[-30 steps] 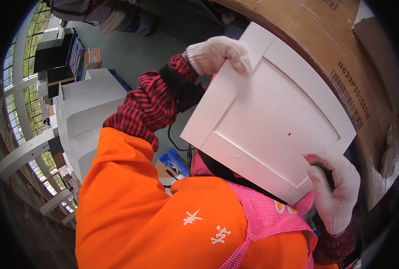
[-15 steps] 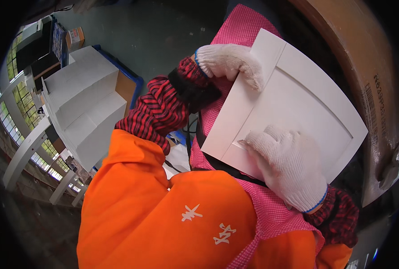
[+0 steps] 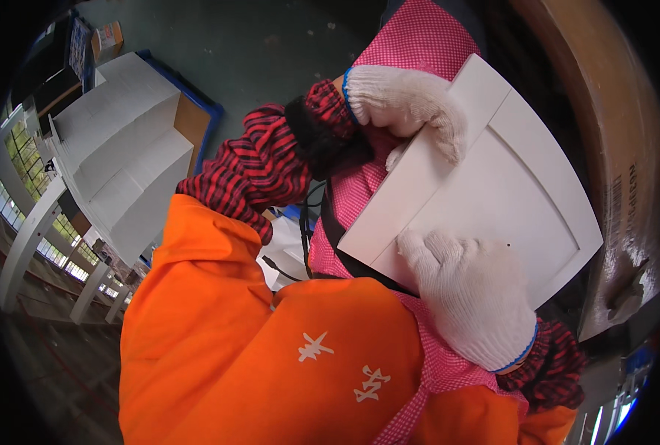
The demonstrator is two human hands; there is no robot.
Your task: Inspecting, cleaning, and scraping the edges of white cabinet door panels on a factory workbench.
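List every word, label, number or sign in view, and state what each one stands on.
Wording described, not copied out:
Bright orange fabric garment: two white characters.
Large brown cardboard carton at right: a dark line of letters and numbers beside a barcode, partly blurred.
Small brown cardboard box at upper left: printing, too small to read.
White rectangular panel with a recessed centre: no text can be made out.

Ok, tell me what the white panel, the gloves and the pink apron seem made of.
White panel: likely painted or coated wood board, given its smooth, low-sheen face and crisp recess; plastic is possible.
Gloves: knitted yarn, probably cotton, matte, with ribbed cuffs.
Pink apron: matte fabric, fibre unclear, with a fine pattern and soft folds.
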